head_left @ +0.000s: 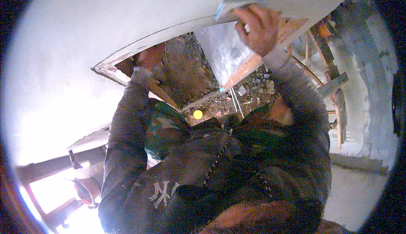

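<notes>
My right hand point(259, 30) is raised at the upper middle, fingers curled over a thin flat pad point(237, 4) that is whitish with a pale blue edge. The pad lies against the smooth white surface point(139, 9), and its exact kind is blurred. On the left, my left hand point(150, 57) is in shadow beside the wood-edged lower corner of that surface. Its fingers are too dark to make out, and so is anything they may hold.
Below stretches a rubble-strewn floor point(190, 60) with a pale board point(222, 48), a wooden beam point(243, 71) and a yellow round thing point(198, 114). A wooden frame point(334, 90) leans by the rough grey wall point(368, 64) at right. Bright window point(53, 189) lower left.
</notes>
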The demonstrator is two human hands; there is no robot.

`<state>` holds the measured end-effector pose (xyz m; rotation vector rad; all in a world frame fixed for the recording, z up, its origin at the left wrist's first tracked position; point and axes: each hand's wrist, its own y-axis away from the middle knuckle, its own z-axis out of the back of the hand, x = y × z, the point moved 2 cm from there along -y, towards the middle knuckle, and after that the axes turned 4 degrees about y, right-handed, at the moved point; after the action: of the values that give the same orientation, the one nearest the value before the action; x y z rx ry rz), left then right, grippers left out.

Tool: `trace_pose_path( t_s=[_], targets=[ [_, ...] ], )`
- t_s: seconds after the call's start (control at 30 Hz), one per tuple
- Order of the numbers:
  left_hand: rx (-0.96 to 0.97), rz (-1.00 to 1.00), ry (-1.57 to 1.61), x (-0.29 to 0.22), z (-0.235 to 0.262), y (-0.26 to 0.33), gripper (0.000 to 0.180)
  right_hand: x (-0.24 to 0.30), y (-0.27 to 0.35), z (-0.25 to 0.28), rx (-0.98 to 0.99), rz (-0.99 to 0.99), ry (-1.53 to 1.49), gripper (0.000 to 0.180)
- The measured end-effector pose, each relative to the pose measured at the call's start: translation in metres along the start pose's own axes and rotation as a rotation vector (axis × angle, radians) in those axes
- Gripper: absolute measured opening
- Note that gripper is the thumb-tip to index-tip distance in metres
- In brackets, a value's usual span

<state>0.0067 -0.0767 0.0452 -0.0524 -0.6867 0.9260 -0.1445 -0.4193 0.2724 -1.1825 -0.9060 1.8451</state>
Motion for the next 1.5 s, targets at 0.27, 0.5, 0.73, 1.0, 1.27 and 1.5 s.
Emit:
trace_pose_path(
  t_s=[0.27, 0.5, 0.73, 1.0, 1.27, 1.5],
  targets=[
    [-0.014, -0.004, -0.222, 0.008, -0.010, 0.009, 0.054, -0.077, 0.016, 0.024, -0.058, -0.299, 0.071, 0.036],
    [-0.016, -0.017, -0.258, 0.006, -0.015, 0.009, 0.053, -0.052, 0.030, -0.006, -0.134, -0.193, -0.011, 0.038],
    [-0.016, -0.004, -0.155, 0.014, -0.026, 0.020, 0.051, -0.116, 0.042, 0.027, -0.042, -0.392, 0.022, 0.031],
    [0.031, 0.028, 0.002, 0.056, -0.073, 0.046, 0.048, -0.146, 0.059, 0.011, -0.224, -0.409, 0.364, 0.031],
    [0.043, 0.061, -0.091, 0.026, -0.039, 0.030, 0.050, -0.124, 0.091, 0.002, -0.037, -0.187, 0.021, 0.036],
    [0.015, -0.060, -0.755, 0.054, -0.031, 0.037, 0.043, -0.218, 0.089, 0.020, -0.586, -0.929, 0.198, 0.028]
  ],
)
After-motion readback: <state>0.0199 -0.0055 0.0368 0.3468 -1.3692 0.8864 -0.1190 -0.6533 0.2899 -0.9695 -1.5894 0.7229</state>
